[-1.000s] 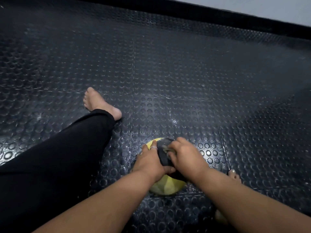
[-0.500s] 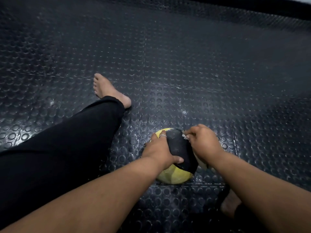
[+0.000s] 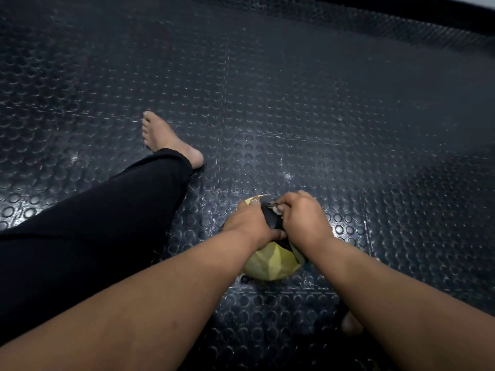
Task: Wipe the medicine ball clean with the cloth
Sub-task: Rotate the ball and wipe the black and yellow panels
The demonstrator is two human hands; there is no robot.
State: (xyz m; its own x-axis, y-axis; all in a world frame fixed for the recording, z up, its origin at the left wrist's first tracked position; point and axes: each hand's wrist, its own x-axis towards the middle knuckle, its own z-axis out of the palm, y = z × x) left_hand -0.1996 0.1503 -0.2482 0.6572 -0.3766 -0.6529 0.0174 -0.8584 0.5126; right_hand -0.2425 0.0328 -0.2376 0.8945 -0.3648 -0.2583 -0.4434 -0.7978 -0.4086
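A yellow medicine ball with a black panel sits on the studded black rubber floor, directly under both hands; its lower yellow side shows below the wrists, and a sliver of yellow shows above the left hand's knuckles; the left hand lies over the ball's left upper side, fingers curved round it, a ring on one finger, thumb tucked toward the middle against the dark strip between the hands; the right hand sits on the ball's right upper side just beside the left, fingers curled and pinching a small pale scrap that may be the cloth, though it is too small and hidden to tell for sure; to the left of the hands a leg in black trousers stretches out, its bare foot resting on the floor beyond them; below the right forearm part of the other foot shows
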